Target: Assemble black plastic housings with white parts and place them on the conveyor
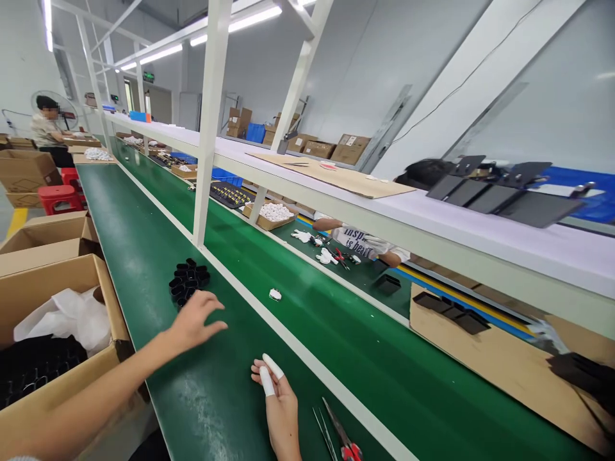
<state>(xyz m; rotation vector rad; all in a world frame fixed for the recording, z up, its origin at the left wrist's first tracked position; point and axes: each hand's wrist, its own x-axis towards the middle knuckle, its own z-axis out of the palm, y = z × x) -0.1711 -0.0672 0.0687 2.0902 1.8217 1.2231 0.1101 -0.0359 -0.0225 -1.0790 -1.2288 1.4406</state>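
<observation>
My left hand (196, 320) is over the green table (139, 250), fingers spread and nothing between them. Just beyond it lies a cluster of black ring-like parts (189, 280), partly hidden by the hand. My right hand (278, 397) is raised over the table near the bottom centre, with white covers on two fingers. Its fingers are apart and no object shows in it. Tweezers (325, 433) and red-handled scissors (340, 429) lie to its right. A small white part (275, 294) sits on the green conveyor belt (240, 256).
Open cardboard boxes stand at the left, one holding black parts (41, 368) and white plastic (72, 320). A white post (206, 134) rises beside the belt under a long shelf (327, 168). Across the belt, a person's gloved hands (372, 243) show below the shelf.
</observation>
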